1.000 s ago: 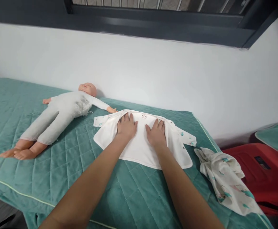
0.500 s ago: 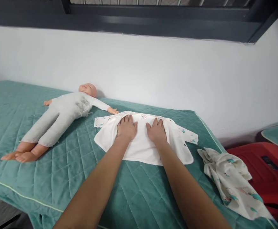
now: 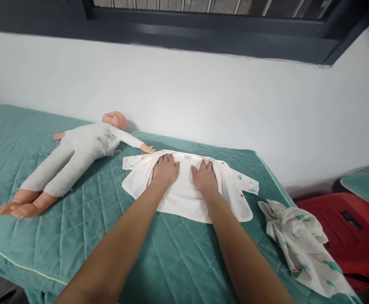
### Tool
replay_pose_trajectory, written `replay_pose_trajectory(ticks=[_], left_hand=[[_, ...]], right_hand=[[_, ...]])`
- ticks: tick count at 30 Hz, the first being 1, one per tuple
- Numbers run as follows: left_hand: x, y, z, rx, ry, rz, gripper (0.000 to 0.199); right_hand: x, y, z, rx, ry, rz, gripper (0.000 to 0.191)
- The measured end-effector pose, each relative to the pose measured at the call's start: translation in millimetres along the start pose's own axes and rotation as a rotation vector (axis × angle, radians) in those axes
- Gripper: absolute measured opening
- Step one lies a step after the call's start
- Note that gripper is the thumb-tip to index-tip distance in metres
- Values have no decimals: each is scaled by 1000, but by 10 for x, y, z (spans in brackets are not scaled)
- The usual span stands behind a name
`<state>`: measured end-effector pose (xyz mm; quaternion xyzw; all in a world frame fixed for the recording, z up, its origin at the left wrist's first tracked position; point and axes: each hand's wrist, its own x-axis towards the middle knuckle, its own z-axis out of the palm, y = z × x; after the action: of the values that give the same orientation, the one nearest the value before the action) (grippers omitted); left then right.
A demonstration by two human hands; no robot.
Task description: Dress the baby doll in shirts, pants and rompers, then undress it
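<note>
A small white baby jacket [image 3: 184, 194] lies spread open on the quilt, its plain inside facing up and its printed sleeves stretched out to both sides. Flat on its left half rests my left hand [image 3: 166, 169], fingers apart and pointing toward the collar. My right hand [image 3: 204, 177] presses on the right half in the same way, with its fingertips at the fold of the front panel. Between the hands, a small label shows at the neck. To the left, a baby doll [image 3: 83, 147] with a pale cloth body lies on its back, one hand close to the jacket's collar.
A green quilted cover [image 3: 168, 261] spreads under everything. Crumpled printed cloth [image 3: 307, 249] lies at the right edge, beside a red case [image 3: 345, 228]. A white wall [image 3: 184, 97] rises behind, below a dark window frame [image 3: 184, 33].
The view has shifted slightly, so everything sits a little further left. Both hands stay flat on the jacket, in nearly the same places.
</note>
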<state>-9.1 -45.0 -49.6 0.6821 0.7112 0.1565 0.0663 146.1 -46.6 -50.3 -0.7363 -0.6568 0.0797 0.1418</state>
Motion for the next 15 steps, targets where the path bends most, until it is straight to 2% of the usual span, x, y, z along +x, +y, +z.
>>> replay_pose_trajectory(ticks=[9, 15], left_hand=[[-16, -12, -1, -26, 129, -24, 60], [-15, -12, 1, -20, 118, -23, 61]], right_hand=[[65, -2, -40, 46, -37, 4, 72], [68, 5, 17, 50, 29, -25, 71]])
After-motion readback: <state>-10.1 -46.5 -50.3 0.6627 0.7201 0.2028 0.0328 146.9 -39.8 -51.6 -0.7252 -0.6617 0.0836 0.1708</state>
